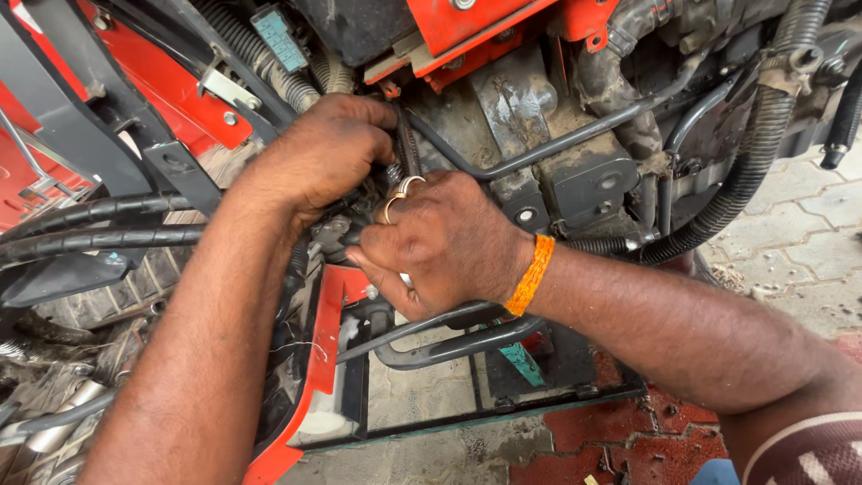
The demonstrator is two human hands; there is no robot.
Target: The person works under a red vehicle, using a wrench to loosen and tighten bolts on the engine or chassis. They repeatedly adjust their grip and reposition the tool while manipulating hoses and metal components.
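Observation:
Both my hands reach into the dirty middle of a red machine. My left hand (323, 153) curls its fingers around a thin dark rod (406, 144) that has a small coil spring (393, 172) beside it. My right hand (444, 238), with rings on two fingers and an orange thread band (532, 274) at the wrist, presses in just below and touches the left hand. Its fingers are bent inward over a greyish metal fitting (330, 233). What they grip is hidden.
Black corrugated hoses (99, 224) run in from the left, another (763, 135) curves down at the right. A thin black pipe (557, 144) crosses a grimy metal block (584, 180). Red panels (180, 99) sit above. Bent black tubes (449, 346) and a red frame edge (319, 359) lie below over paving (799, 233).

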